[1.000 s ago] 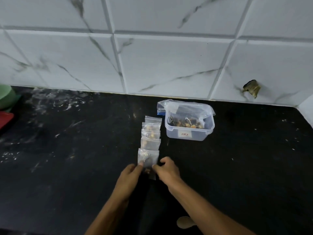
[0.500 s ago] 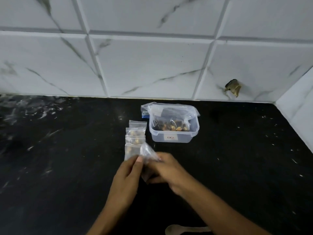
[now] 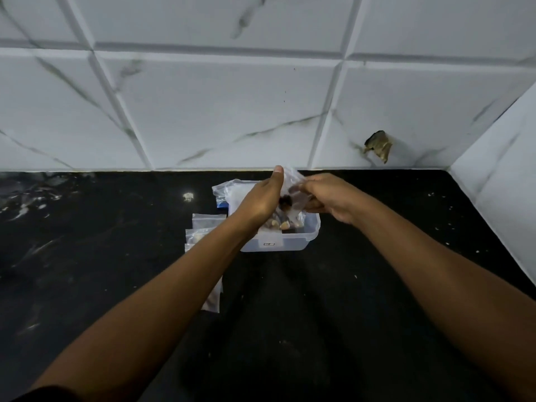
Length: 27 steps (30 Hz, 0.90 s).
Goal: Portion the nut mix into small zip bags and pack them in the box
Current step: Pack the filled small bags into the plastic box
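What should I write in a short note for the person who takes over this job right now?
Left hand: its grip pinches one small zip bag, held over the clear plastic box.
Right hand: pinches the same bag from the other side.
The box stands on the black counter near the tiled wall; the large bag of nut mix sits in it.
Filled small bags lie in a row on the counter left of the box, partly under the left arm.
Done: several bags portioned.
Left: put the held bag into the box, then pack the row.
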### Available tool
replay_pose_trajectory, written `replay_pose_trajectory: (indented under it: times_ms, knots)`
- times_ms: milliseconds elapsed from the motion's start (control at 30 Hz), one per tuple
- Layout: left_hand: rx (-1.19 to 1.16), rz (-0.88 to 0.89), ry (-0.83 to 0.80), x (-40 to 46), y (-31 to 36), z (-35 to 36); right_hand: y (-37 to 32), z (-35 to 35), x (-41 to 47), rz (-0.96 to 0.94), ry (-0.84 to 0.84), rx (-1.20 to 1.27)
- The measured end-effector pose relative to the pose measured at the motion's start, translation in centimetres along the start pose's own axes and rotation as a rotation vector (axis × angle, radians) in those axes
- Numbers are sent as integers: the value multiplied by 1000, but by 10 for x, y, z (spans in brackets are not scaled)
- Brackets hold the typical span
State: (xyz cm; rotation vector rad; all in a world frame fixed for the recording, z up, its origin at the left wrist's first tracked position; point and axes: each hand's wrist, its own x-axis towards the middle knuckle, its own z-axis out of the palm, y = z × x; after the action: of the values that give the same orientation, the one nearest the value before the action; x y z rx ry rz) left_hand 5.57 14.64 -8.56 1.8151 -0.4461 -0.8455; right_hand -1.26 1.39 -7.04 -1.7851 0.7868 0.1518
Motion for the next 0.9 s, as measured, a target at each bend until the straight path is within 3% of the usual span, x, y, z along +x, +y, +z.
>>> replay_pose_trajectory:
  times_ms: [267, 433, 767, 900]
  knots:
    - [123, -209, -84, 25, -13, 12, 24, 21, 21, -127, 91, -842]
    - [166, -233, -138, 30, -12, 14, 32, 33, 27, -265, 173, -1145]
    - [221, -294, -191, 32, -10, 20, 23, 46, 33, -152, 99, -1329]
    - [233, -224, -176, 25, -8, 9, 23, 42, 29, -135, 88, -1315]
